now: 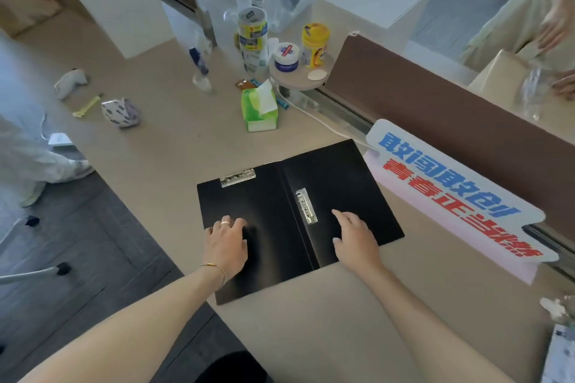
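Note:
A black folder (280, 196) lies open and flat on the beige desk (186, 140), slightly turned. It has a metal clip (238, 177) at the top of its left half and a metal clamp (306, 206) along the spine on its right half. My left hand (226, 242) rests on the lower left half, fingers somewhat bent, a ring on one finger. My right hand (354, 235) rests flat on the lower right half, just right of the clamp.
A green tissue pack (259, 107), jars (315, 44), a tall tube (252, 37) and a crumpled mask (120, 112) lie behind the folder. A printed sign (451, 190) leans on the brown divider (435, 102) at right. Another person's hands (557, 31) are beyond it.

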